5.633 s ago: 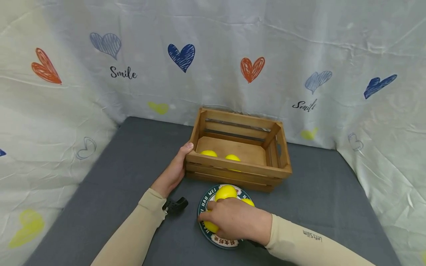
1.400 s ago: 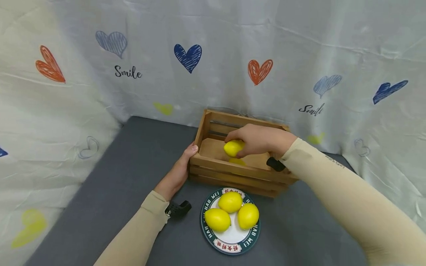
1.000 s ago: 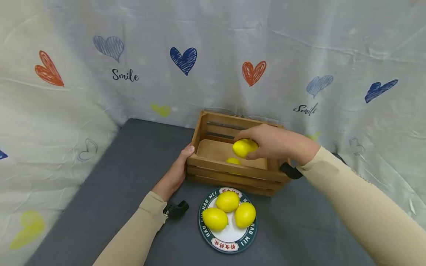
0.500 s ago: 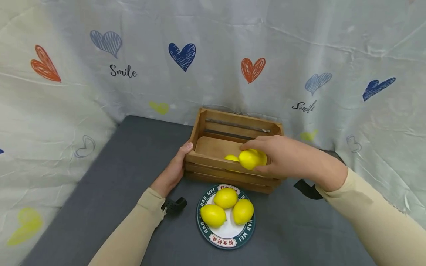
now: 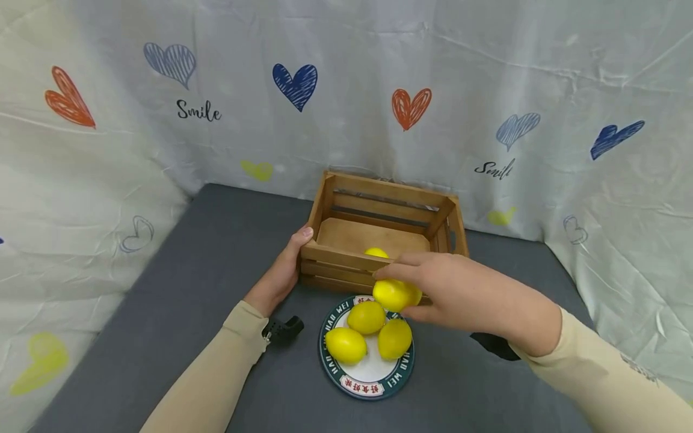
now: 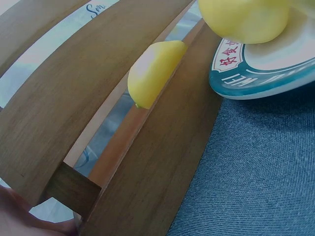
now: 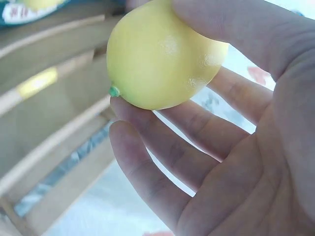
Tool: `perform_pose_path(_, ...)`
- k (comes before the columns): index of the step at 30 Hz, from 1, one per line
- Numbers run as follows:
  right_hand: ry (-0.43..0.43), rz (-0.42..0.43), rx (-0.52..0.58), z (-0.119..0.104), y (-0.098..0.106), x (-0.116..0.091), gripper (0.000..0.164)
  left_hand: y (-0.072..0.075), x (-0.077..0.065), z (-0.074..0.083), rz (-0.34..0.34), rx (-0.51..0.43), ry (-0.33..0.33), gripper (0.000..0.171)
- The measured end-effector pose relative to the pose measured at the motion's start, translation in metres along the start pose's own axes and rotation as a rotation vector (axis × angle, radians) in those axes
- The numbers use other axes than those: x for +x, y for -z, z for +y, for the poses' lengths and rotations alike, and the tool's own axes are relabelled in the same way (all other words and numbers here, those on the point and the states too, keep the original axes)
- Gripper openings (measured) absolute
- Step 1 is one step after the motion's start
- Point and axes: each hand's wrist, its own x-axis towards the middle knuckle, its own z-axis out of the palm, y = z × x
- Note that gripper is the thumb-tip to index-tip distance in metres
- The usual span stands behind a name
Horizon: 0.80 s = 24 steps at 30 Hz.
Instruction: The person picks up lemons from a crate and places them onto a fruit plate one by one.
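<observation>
My right hand pinches a yellow lemon between thumb and fingers, just over the far rim of a round plate. In the right wrist view the lemon's green stem end shows, and the little finger stands off it. Three more lemons lie on the plate, which is white with a dark green lettered rim. At the left front corner of a slatted wooden crate, my left hand grips with its thumb on the rim; its fingers are mostly hidden. One lemon shows inside the crate.
The crate stands near the back of a grey cloth-covered table, close to a pale curtain printed with hearts. The plate sits directly in front of the crate. A black strap is on my left wrist.
Two lemons showed in the crate at first. My right hand has lifted one out and brought it over the front slats toward the plate. My left hand has kept its grip on the crate.
</observation>
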Motion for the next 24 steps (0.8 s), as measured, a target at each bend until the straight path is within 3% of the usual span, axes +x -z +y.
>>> perform_pose_path(12,0.078,-0.106,0.021,-0.019,-0.063,0.002,0.055,0.002,-0.001,-0.002,0.004,-0.019,-0.003,0.093)
perform_pose_path(17,0.054,-0.146,0.039,-0.022,-0.078,0.003,0.057,0.002,-0.001,-0.002,-0.007,-0.015,-0.012,0.092)
perform_pose_path(24,0.097,-0.138,0.010,-0.026,-0.094,0.005,0.057,0.000,-0.002,-0.001,-0.003,-0.008,-0.011,0.094)
